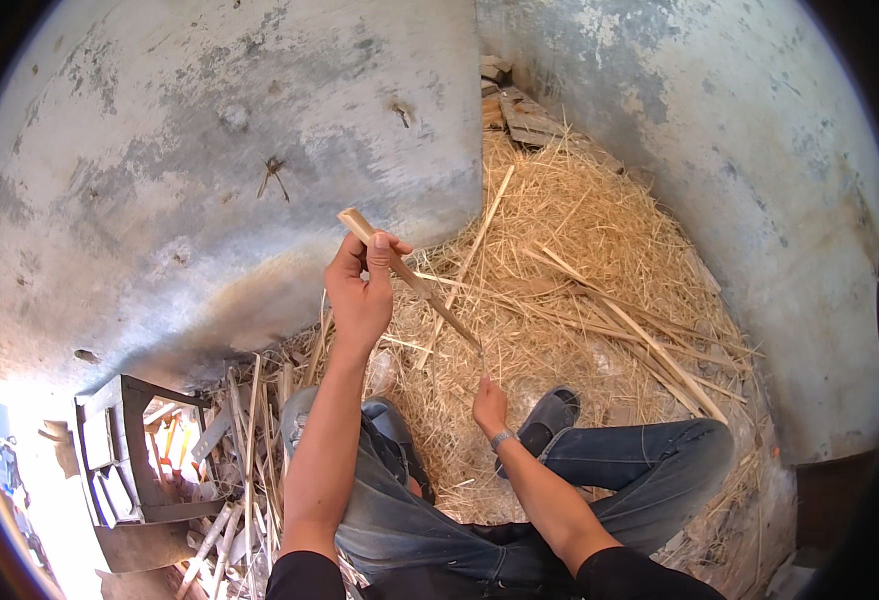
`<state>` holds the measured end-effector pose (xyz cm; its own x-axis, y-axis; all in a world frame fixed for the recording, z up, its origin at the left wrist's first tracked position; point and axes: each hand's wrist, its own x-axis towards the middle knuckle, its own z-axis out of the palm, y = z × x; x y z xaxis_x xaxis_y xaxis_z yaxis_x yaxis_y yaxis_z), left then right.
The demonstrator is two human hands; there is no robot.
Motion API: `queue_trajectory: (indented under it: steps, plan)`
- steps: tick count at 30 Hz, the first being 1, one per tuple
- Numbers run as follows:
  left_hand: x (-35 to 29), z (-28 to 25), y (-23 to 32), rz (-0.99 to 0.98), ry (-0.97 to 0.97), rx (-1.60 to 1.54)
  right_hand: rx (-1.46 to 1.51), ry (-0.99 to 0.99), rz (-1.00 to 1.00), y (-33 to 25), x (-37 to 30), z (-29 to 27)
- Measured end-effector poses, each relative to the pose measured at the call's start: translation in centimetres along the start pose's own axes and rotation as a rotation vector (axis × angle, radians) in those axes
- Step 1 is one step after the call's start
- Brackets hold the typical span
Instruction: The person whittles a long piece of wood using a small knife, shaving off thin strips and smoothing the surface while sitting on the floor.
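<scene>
My left hand (362, 290) is raised and closed round the upper part of a split strip of wood or bamboo (415, 280). Pale at its top end, the strip slants down to the right, over the shavings. My right hand (491, 406) is closed just below the strip's lower end, between my knees. A small thin dark piece shows above its fingers, close to the strip's tip; what it belongs to is hidden. Whether this hand touches the strip I cannot tell.
A heap of straw-like shavings (580, 220) with long loose strips (660, 350) covers the floor ahead. Weathered plaster walls (210, 120) rise on both sides. At the lower left stand a dark wooden frame (145, 450) and upright sticks (253, 430). Broken planks (530, 120) lie in the far corner.
</scene>
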<state>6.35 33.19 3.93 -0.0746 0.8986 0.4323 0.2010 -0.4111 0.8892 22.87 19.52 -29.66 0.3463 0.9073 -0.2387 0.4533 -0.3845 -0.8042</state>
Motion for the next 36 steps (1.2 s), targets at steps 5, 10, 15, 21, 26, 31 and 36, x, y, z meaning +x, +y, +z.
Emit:
queue_trajectory:
  steps: [5,10,15,21,26,31,36]
  plan:
    - [0.0,1.5,-2.5,-0.035,0.007,-0.121,0.32,0.05,0.151,-5.9,-0.7,-1.8]
    - [-0.4,2.2,-1.6,-0.052,0.205,-0.505,0.803,0.121,0.128,-8.5,-0.6,-5.2]
    - [-3.0,-1.9,6.6,-0.015,0.428,-0.951,0.554,0.19,-0.585,-16.3,-4.7,-14.6]
    - [-10.5,-8.2,13.3,0.144,0.503,-1.189,0.117,-0.015,-1.0,-23.5,-17.5,-22.9]
    - [-14.3,-10.9,16.8,0.107,0.543,-1.348,-0.213,-0.172,-1.001,-27.0,-22.4,-25.5]
    - [-16.8,-14.4,18.4,0.121,0.603,-1.498,-0.468,0.062,-0.868,-28.8,-22.7,-27.4]
    - [-18.9,-22.5,14.0,0.113,0.817,-1.551,-0.695,0.244,-0.468,-25.8,-15.4,-31.8]
